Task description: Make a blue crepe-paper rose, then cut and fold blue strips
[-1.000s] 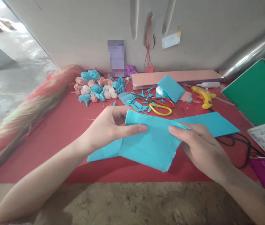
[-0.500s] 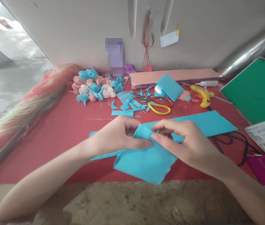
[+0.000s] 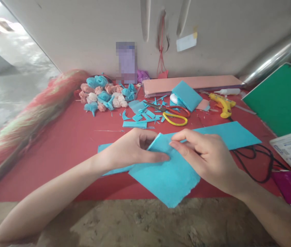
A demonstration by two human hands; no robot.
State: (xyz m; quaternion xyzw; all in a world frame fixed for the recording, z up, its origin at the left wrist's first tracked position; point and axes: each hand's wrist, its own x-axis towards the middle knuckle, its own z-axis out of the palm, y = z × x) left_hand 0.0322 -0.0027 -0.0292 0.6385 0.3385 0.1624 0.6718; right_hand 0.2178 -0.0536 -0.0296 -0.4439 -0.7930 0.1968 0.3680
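Note:
A piece of blue paper (image 3: pixel 166 181) is held up over the red table's front edge, one corner pointing down. My left hand (image 3: pixel 132 149) grips its left side, thumb across the front and fingers behind. At the paper's upper right edge, my right hand (image 3: pixel 202 151) pinches it between thumb and forefinger. A long blue strip (image 3: pixel 230 133) lies flat on the table behind the hands, partly hidden by them. Beyond it rest scissors (image 3: pixel 175 118) with red and yellow handles, among blue scraps (image 3: pixel 135 124).
Paper flowers (image 3: pixel 104 96) are heaped at the back left. Further right are a folded blue stack (image 3: pixel 186 96), a pink pack (image 3: pixel 191 84), a yellow glue gun (image 3: pixel 224 104) and a green board (image 3: pixel 281 99). Black cable (image 3: pixel 269 161) lies at the right.
The blue paper has turned and opened out flatter, its lower corner now further down. My right hand has shifted slightly right; my left hand has barely moved.

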